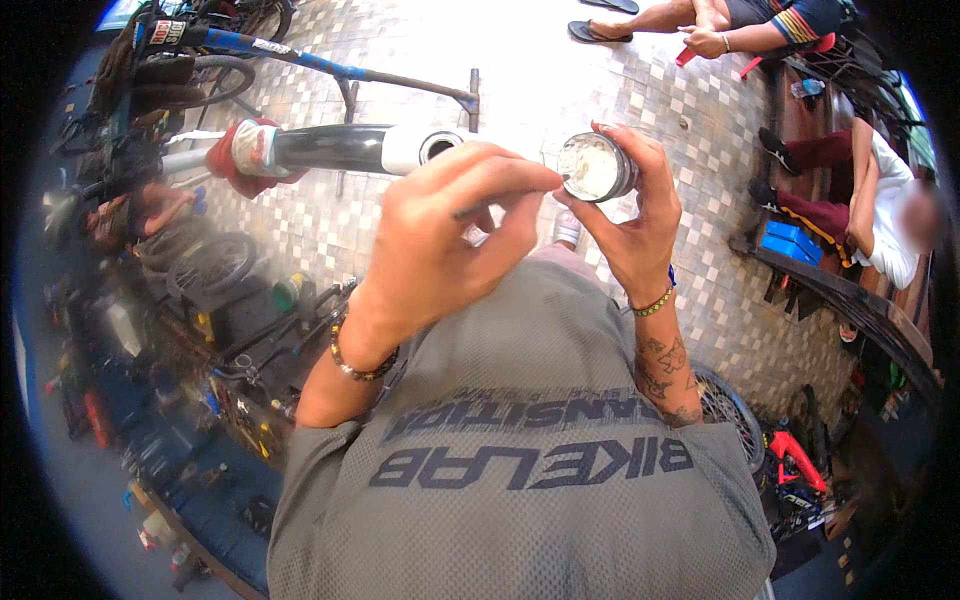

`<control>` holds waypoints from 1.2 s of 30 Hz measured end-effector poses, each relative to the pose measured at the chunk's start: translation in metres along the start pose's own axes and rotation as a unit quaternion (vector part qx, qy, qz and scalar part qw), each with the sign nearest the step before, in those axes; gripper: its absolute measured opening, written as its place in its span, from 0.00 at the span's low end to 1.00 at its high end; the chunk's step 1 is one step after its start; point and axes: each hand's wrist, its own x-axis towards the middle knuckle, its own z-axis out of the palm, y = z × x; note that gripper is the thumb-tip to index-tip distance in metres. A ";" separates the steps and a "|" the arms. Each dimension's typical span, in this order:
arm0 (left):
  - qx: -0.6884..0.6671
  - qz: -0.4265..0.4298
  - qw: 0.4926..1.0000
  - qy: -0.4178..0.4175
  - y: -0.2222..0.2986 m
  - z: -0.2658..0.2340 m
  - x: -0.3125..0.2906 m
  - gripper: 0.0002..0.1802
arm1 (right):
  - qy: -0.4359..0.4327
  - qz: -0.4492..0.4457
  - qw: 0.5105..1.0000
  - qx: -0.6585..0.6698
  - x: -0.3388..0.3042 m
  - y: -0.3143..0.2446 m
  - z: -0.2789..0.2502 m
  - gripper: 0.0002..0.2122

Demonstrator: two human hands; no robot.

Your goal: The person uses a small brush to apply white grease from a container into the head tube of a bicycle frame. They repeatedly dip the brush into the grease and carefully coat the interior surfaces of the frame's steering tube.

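Dark lettering (530,466) on grey shirt (520,540), labelled blue frame (345,71)

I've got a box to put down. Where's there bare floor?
The tiled floor looks bare between the right hand, holding a jar, and the dark bench; also between the blue bike frame and the black sandal. It's crowded left, around the wheel.

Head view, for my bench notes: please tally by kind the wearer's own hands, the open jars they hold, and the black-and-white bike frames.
Left hand and right hand: 2
Open jar: 1
Black-and-white bike frame: 1
Total: 4
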 end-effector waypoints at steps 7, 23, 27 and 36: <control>-0.073 -0.144 0.953 0.258 -0.021 -0.054 -0.052 0.09 | -0.005 0.013 1.000 -0.028 -0.004 0.011 -0.002 0.35; -0.119 -0.227 0.934 0.249 -0.042 -0.027 -0.072 0.11 | -0.006 0.011 1.000 -0.024 0.009 0.010 0.001 0.34; -0.101 -0.190 0.928 0.303 -0.043 -0.028 -0.068 0.11 | -0.007 0.025 1.000 -0.018 0.005 0.010 0.000 0.34; -0.115 -0.200 0.933 0.275 -0.041 -0.031 -0.066 0.10 | 0.000 0.028 0.999 -0.029 0.003 0.008 -0.002 0.34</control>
